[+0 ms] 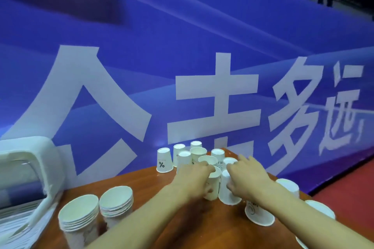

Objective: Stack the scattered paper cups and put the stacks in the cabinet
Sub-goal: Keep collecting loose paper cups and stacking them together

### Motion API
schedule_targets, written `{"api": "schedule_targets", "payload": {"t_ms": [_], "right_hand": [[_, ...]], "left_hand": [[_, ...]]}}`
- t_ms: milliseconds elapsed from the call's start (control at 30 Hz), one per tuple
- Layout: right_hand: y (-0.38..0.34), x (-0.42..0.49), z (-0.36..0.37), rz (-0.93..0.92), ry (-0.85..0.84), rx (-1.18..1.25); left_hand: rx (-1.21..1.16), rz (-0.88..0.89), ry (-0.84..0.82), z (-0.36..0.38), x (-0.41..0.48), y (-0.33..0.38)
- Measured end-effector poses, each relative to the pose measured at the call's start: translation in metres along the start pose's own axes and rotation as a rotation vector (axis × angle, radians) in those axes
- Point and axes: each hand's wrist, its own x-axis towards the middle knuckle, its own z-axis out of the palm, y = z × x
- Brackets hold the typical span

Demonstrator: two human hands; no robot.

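White paper cups (pixel 179 152): loose ones, most upside down, cluster at the far end of the brown wooden table (pixel 153 188); a few more sit upside down along its right edge.
Two upright stacks (pixel 79 218): side by side at the table's near left corner, just beside the cabinet.
Left hand (pixel 194 176): I see it grasping an upright cup (pixel 215 183) at the near side of the cluster, fingers over the rim, thumb on the wall.
Right hand (pixel 245 176): it lies over an upside-down cup (pixel 230 198) that touches the upright cup; the fingers reach forward, and from my feed I cannot tell whether it grips anything.
White plastic cabinet (pixel 26 159): at the left edge of view.
Blue banner with large white characters (pixel 182 46): right behind the table.
Red floor (pixel 354 198): to the right.
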Motion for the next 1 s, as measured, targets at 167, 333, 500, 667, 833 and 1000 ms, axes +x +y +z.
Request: {"api": "schedule_targets", "payload": {"t_ms": [167,333,500,667,833,1000], "right_hand": [[-0.005,0.008,0.006,0.012,0.011,0.104],[-0.013,0.01,0.007,0.05,-0.027,0.289],[-0.032,-0.001,0.001,0.014,0.077,0.526],[-0.056,-0.02,0.003,-0.088,0.031,0.559],[-0.06,-0.005,0.012,0.031,-0.008,0.53],[-0.066,0.007,0.017,0.075,-0.257,0.69]], "left_hand": [[0.068,-0.002,0.025,0.012,0.013,0.003],[0.135,0.001,-0.028,-0.003,-0.005,-0.01],[0.282,-0.084,-0.134,-0.034,-0.041,-0.026],[0.24,-0.146,-0.275,-0.038,-0.067,-0.042],[0.171,-0.154,-0.263,-0.035,-0.068,-0.05],[0.148,-0.163,-0.276,-0.031,-0.071,-0.057]]}}
